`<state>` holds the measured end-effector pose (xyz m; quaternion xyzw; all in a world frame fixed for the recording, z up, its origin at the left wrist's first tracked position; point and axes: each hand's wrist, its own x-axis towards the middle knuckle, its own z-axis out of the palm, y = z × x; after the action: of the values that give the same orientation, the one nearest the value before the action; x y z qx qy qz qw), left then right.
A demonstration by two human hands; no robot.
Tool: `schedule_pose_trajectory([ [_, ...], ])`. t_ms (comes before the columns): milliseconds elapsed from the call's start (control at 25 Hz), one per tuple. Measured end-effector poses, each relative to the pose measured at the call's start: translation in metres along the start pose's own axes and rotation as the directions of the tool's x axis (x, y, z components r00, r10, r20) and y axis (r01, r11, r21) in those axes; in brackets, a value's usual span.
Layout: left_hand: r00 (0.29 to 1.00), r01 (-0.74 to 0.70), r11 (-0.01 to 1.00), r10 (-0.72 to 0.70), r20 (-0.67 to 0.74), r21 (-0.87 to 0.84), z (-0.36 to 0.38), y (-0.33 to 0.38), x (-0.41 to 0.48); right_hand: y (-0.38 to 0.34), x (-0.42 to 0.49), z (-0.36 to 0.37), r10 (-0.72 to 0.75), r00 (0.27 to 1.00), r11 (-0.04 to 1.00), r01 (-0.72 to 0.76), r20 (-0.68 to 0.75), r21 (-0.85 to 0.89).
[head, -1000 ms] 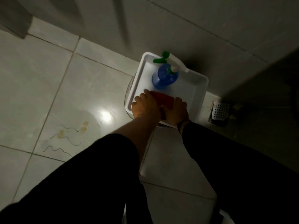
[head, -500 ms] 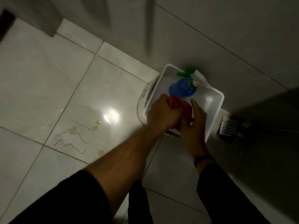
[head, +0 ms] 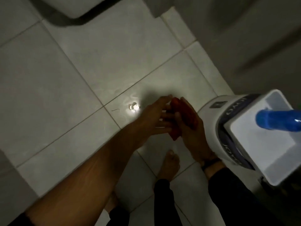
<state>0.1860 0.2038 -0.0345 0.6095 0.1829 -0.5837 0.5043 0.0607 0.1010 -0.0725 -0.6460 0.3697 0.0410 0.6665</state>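
A red cloth (head: pixel 187 111) is held between both hands above the tiled floor, in the middle of the view. My right hand (head: pixel 193 137) holds it, palm under it and thumb lying across it. The straight fingers of my left hand (head: pixel 153 118) touch its left side. To the right, a white tray (head: pixel 260 144) rests on top of a white bucket (head: pixel 211 128) with dark lettering. A blue spray bottle (head: pixel 276 119) stands in the tray, cut off by the frame's right edge.
Pale floor tiles (head: pixel 65 79) fill the left and centre, with a bright light reflection (head: pixel 133 107) next to a thin squiggly mark. A white fixture base (head: pixel 73 8) sits at the top left. My bare foot (head: pixel 170 163) stands below the hands. A wall runs along the upper right.
Both hands lifted the red cloth out of the tray and carried it left, over the floor. The view swung left, so tray and bottle now sit at the right edge.
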Motion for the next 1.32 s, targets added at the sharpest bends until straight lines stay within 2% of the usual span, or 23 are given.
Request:
schedule_pose_trajectory([
  [120,0.956,-0.050,0.999,0.048,-0.288,-0.002,-0.108,-0.061,0.062,0.045,0.066,0.067,0.106,0.994,0.993,-0.107,-0.016,-0.050],
  [200,0.863,-0.002,0.973,0.118,-0.492,0.230,-0.170,-0.123,0.110,0.076,0.117,0.105,0.073,0.997,0.983,-0.072,-0.001,-0.169],
  [280,0.766,0.116,0.843,0.260,-0.588,0.525,-0.223,-0.188,0.157,0.104,0.167,0.139,-0.037,0.999,0.930,0.031,-0.010,-0.367],
  [400,0.625,0.222,0.617,0.504,-0.596,0.755,-0.284,-0.260,0.219,0.147,0.229,0.185,-0.233,0.967,0.693,0.236,0.098,-0.681],
  [520,0.537,0.268,0.498,0.634,-0.557,0.825,-0.303,-0.303,0.258,0.202,0.254,0.212,-0.242,0.910,0.291,0.399,0.336,-0.870],
  [560,0.507,0.270,0.476,0.669,-0.544,0.837,-0.305,-0.311,0.264,0.217,0.254,0.216,-0.259,0.890,0.204,0.430,0.375,-0.879],
  [600,0.487,0.256,0.470,0.692,-0.533,0.845,-0.308,-0.318,0.270,0.231,0.258,0.221,-0.299,0.875,0.166,0.440,0.380,-0.883],
  [720,0.449,0.235,0.465,0.727,-0.519,0.854,-0.313,-0.322,0.273,0.240,0.269,0.252,-0.441,0.841,0.171,0.421,0.313,-0.891],
  [760,0.441,0.232,0.468,0.731,-0.521,0.853,-0.312,-0.322,0.274,0.241,0.268,0.269,-0.465,0.824,0.125,0.423,0.324,-0.897],
  [840,0.435,0.225,0.477,0.731,-0.526,0.849,-0.313,-0.321,0.275,0.253,0.249,0.294,-0.437,0.747,-0.021,0.549,0.501,-0.836],
  [920,0.439,0.224,0.482,0.726,-0.529,0.847,-0.313,-0.321,0.273,0.280,0.208,0.286,-0.324,0.682,-0.055,0.678,0.656,-0.733],
  [1000,0.456,0.216,0.475,0.723,-0.518,0.853,-0.313,-0.321,0.270,0.295,0.179,0.248,-0.271,0.682,-0.081,0.687,0.679,-0.722],
  [1080,0.464,0.218,0.469,0.722,-0.514,0.856,-0.313,-0.321,0.271,0.288,0.193,0.231,-0.307,0.726,-0.060,0.630,0.615,-0.774],
  [1200,0.463,0.212,0.475,0.721,-0.516,0.854,-0.312,-0.319,0.273,0.272,0.221,0.271,-0.371,0.822,0.054,0.483,0.431,-0.874],
  [1240,0.462,0.211,0.481,0.718,-0.520,0.851,-0.313,-0.320,0.273,0.278,0.213,0.283,-0.369,0.811,0.084,0.516,0.454,-0.852],
  [1320,0.465,0.205,0.489,0.714,-0.524,0.848,-0.314,-0.321,0.272,0.306,0.173,0.275,-0.346,0.732,0.023,0.632,0.587,-0.774],
])
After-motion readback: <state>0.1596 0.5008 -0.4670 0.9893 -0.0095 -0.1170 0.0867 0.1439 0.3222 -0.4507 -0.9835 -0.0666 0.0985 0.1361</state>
